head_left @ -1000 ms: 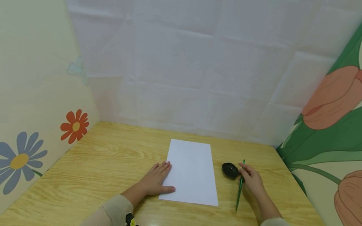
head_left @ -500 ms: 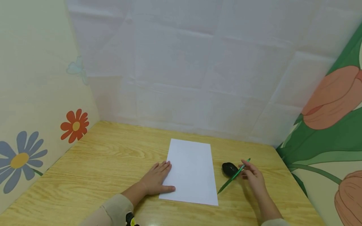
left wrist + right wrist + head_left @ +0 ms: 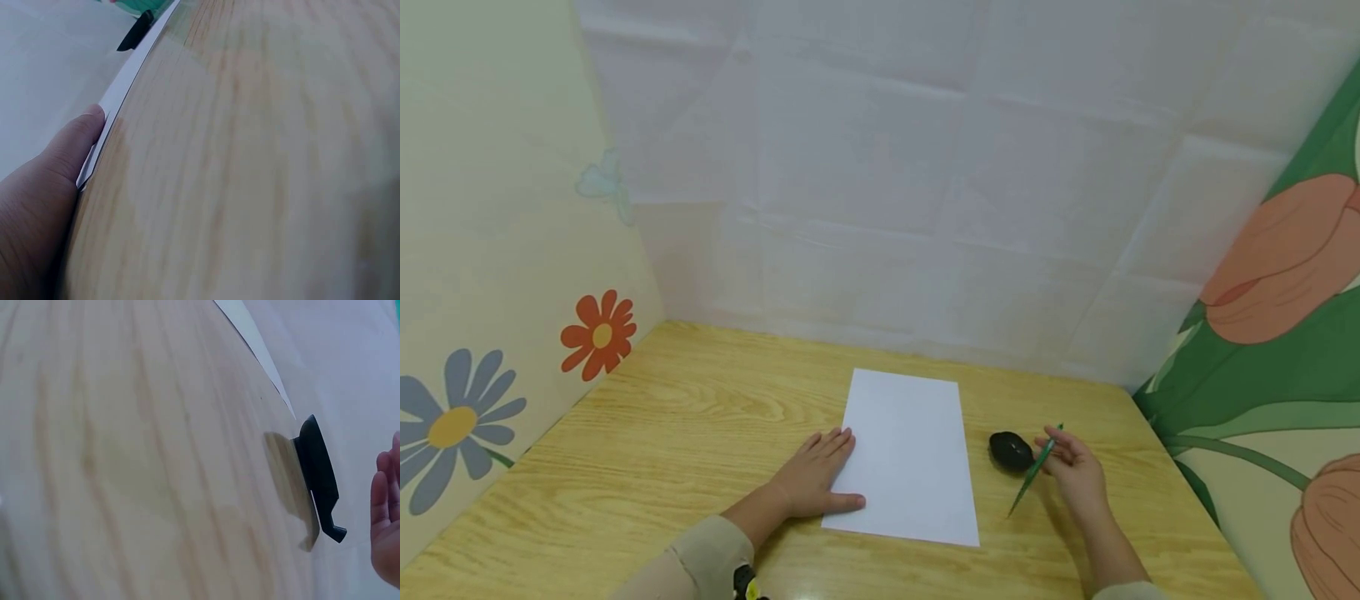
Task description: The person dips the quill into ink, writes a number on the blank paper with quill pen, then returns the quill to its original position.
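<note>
A creased white sheet (image 3: pixel 880 167) rises behind the yellow wood-grain table (image 3: pixel 700 383). The cream left wall (image 3: pixel 490 208) bears a red flower (image 3: pixel 601 336), a grey-blue flower (image 3: pixel 452 427) and a pale blue shape (image 3: pixel 604 179); the right wall (image 3: pixel 1240 508) shows large pink tulips (image 3: pixel 1281 262) and green leaves (image 3: pixel 1262 367). Light glints off the table's near edge.

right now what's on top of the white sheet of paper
The left hand lies over the left edge of the paper; the visible rest looks blank. What the hand covers cannot be seen.
</note>
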Demonstrator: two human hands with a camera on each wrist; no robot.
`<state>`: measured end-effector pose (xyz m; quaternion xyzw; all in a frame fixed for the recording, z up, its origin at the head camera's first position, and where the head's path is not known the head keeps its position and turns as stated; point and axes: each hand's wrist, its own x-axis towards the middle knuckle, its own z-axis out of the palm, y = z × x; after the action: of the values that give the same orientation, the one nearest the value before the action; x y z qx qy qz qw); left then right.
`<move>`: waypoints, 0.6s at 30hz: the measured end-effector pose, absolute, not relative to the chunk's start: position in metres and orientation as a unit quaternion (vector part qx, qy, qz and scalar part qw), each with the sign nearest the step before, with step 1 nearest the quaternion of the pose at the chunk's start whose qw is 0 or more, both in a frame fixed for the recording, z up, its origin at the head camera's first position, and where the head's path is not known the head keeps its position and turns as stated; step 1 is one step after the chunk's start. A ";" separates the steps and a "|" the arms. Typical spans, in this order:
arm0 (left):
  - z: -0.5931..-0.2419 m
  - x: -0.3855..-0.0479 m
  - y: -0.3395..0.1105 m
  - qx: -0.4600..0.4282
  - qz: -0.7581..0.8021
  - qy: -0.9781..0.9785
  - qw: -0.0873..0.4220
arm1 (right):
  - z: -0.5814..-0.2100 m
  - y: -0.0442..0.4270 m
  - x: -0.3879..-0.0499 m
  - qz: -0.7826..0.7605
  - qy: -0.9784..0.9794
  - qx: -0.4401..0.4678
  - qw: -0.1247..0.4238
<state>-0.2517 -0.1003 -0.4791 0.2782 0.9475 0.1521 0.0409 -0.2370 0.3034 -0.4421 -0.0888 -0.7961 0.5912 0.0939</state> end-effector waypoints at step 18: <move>-0.478 -0.251 -0.101 0.281 0.157 0.946 0.037 | -0.436 0.297 -0.233 0.584 -0.803 -0.048 0.103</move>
<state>-0.2508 -0.1006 -0.4785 0.2805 0.9462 0.1567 0.0369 -0.2332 0.2966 -0.4359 -0.0481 -0.8035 0.5845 0.1026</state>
